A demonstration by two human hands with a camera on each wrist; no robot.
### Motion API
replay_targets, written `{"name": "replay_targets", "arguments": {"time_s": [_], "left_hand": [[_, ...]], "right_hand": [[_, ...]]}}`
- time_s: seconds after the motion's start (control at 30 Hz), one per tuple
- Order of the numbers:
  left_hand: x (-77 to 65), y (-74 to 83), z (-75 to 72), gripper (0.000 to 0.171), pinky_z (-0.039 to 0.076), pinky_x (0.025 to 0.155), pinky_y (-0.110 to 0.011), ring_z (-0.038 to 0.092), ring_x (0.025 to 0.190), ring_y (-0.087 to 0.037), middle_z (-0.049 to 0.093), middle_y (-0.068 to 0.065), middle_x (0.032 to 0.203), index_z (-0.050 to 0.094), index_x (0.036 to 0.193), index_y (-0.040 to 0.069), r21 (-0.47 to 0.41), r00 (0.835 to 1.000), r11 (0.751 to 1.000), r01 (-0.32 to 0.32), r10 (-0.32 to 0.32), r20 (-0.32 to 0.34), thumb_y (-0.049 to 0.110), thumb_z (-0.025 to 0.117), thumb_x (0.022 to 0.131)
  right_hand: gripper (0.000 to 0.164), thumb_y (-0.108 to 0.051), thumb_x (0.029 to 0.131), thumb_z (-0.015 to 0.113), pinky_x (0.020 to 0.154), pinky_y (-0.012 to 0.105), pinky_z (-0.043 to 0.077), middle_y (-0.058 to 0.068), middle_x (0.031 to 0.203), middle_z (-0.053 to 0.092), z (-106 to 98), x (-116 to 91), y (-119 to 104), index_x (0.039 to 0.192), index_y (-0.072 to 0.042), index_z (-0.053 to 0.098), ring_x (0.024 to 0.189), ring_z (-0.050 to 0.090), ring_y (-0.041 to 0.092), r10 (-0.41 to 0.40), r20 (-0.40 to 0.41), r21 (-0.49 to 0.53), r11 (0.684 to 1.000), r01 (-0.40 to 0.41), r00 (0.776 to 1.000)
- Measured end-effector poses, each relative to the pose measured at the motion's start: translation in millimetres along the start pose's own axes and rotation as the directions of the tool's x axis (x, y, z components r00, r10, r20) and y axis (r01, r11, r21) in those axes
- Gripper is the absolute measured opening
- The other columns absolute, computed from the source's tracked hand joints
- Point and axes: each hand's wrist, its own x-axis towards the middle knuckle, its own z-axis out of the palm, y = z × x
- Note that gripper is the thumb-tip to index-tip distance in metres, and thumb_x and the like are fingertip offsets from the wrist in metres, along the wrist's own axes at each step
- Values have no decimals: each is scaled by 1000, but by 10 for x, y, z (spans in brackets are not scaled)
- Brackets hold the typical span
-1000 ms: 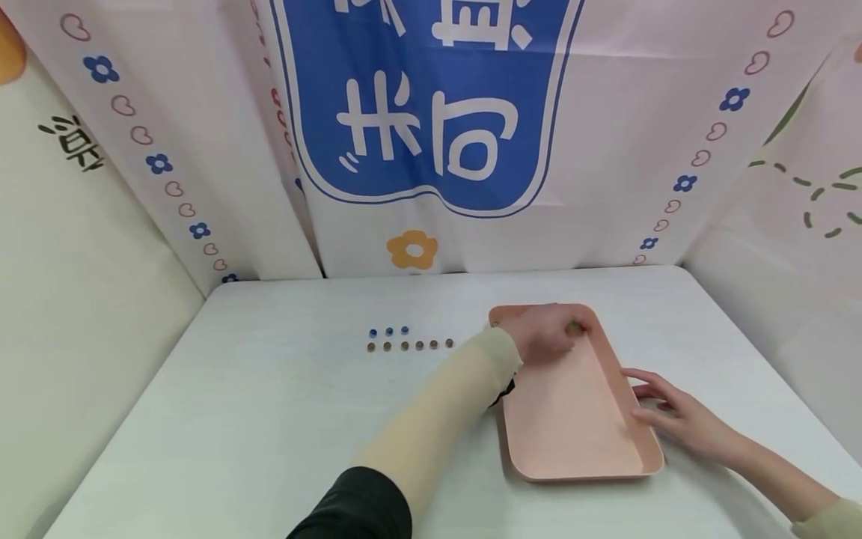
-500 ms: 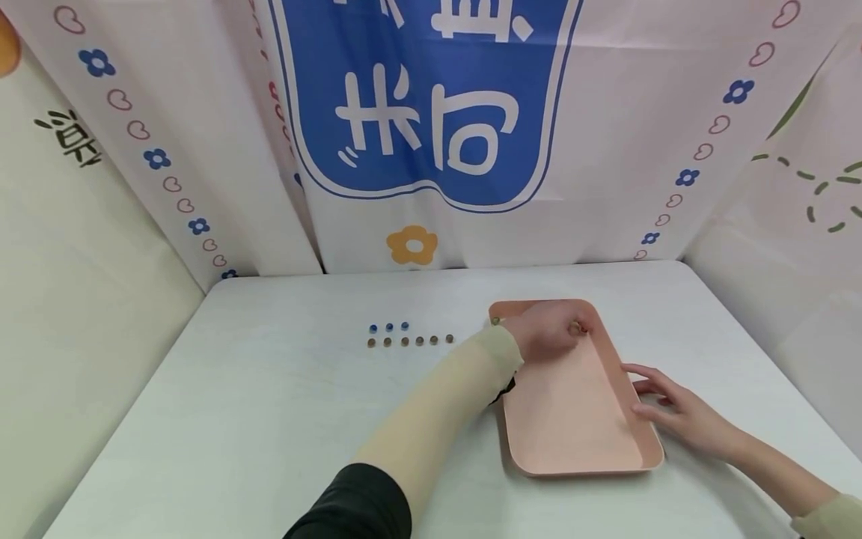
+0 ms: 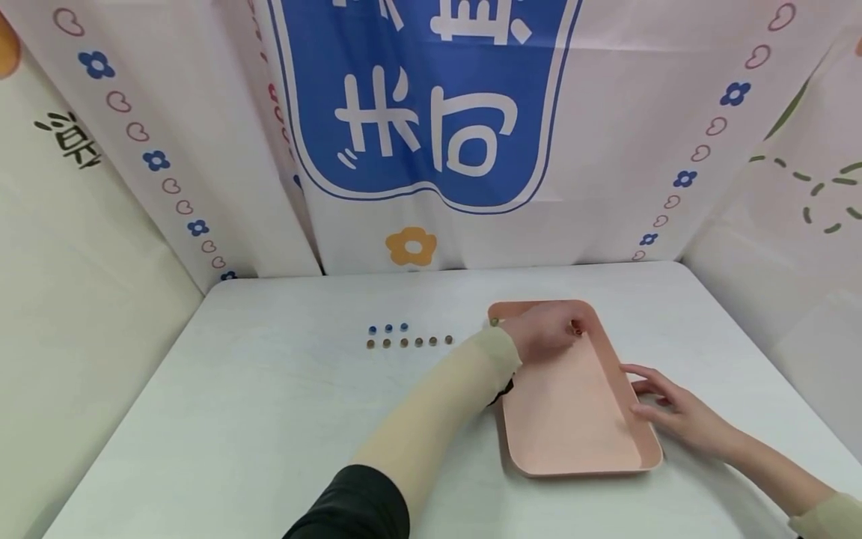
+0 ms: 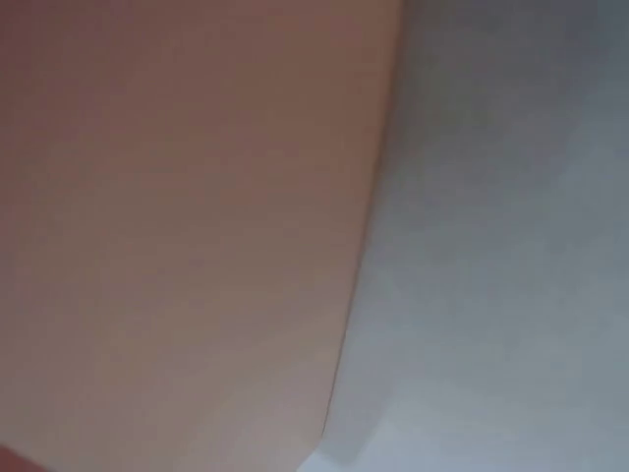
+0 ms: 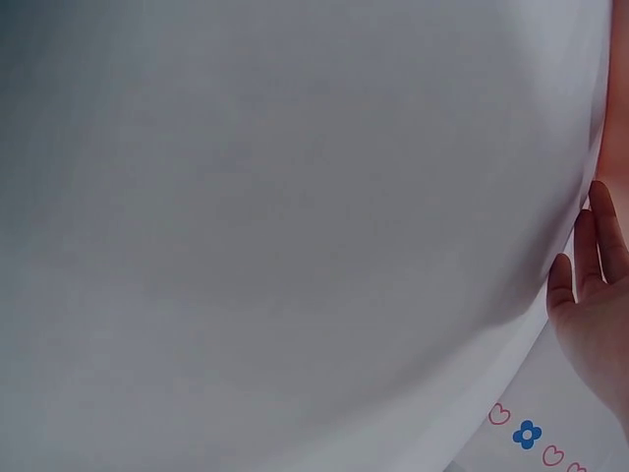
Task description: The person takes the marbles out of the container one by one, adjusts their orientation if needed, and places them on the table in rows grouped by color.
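Observation:
My left hand [image 3: 548, 326] reaches into the far right corner of the pink tray [image 3: 572, 427] in the head view, with its fingers curled down. Small reddish-brown bead-like pieces [image 3: 577, 328] show right at its fingertips; I cannot tell whether one is pinched. A small green round piece [image 3: 494, 322] lies in the far left corner of the tray. My right hand [image 3: 676, 412] rests with loosely extended fingers against the tray's right rim; the right wrist view shows its fingers [image 5: 587, 251] at the tray's side. Close up, the left wrist view shows only tray and table.
Left of the tray on the white table [image 3: 269, 404] lie two rows of small round pieces. Blue ones [image 3: 388, 329] form the back row, several brown ones [image 3: 404, 343] the front row. A printed cloth [image 3: 417, 202] hangs behind the table.
The left hand stays in the tray's far corner; the pieces at its fingertips look redder now and have shifted slightly. The right hand, tray and rows keep their places.

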Motion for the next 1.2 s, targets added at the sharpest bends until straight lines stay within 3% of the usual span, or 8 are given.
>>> {"name": "replay_targets", "arguments": {"time_s": [0.23, 0.43, 0.57, 0.7, 0.77, 1.0, 1.2], "left_hand": [[-66, -69, -34, 20, 39, 77, -16, 49, 90, -7, 55, 7, 98, 63, 100, 18, 104, 998, 993, -57, 60, -22, 2, 52, 95], [-118, -137, -57, 20, 39, 77, -14, 50, 90, -6, 56, 8, 98, 64, 101, 16, 131, 995, 987, -91, 94, -21, 2, 51, 96], [-141, -146, -76, 17, 41, 76, -15, 50, 90, -6, 57, 8, 99, 64, 102, 17, 123, 998, 991, -60, 62, -7, 5, 54, 96], [-164, -129, -111, 12, 42, 75, -18, 50, 90, -8, 56, 8, 100, 63, 100, 20, 67, 1000, 998, 11, -12, 11, 9, 59, 96], [-188, -120, -148, 11, 42, 75, -18, 50, 90, -8, 56, 8, 99, 64, 101, 19, 64, 1000, 998, 11, -12, 13, 10, 61, 95], [-289, -126, -293, 15, 41, 72, -13, 53, 85, -5, 61, 9, 95, 69, 108, 11, 195, 991, 972, -133, 137, -4, 13, 61, 96], [-403, -218, -376, 11, 42, 71, -15, 53, 83, -5, 60, 10, 91, 69, 103, 12, 225, 989, 965, -136, 147, -33, 16, 61, 97]], "right_hand": [[58, -5, 90, 67, 82, 15, 40, 9, 112, 66, 33, 15, -19, 142, -5, 42, 104, 55, -4, -18, -6, 3, 1000, 18, 1000], [58, -5, 91, 67, 81, 16, 40, 9, 112, 66, 56, 23, -28, 143, -6, 42, 104, 54, -5, -25, -11, 7, 1000, 25, 1000], [58, -4, 90, 67, 81, 14, 39, 7, 111, 66, 63, 17, -19, 142, -5, 42, 103, 54, -5, -22, -17, 18, 1000, 22, 1000], [59, -1, 88, 68, 80, 12, 39, 2, 109, 66, 62, 1, 8, 141, -4, 43, 102, 55, -5, -34, -29, 33, 999, 35, 999], [59, 0, 88, 68, 80, 12, 39, 1, 109, 66, 55, -6, 23, 141, -4, 43, 102, 55, -5, -44, -34, 37, 998, 45, 998], [56, -5, 89, 69, 78, 16, 44, -6, 114, 64, 9, -12, -4, 140, -5, 46, 105, 54, -7, -43, -22, 30, 999, 44, 999], [56, -7, 89, 70, 77, 17, 47, -2, 115, 64, -17, 33, -23, 139, -4, 47, 104, 55, -7, -44, 10, 20, 999, 44, 999]]}}
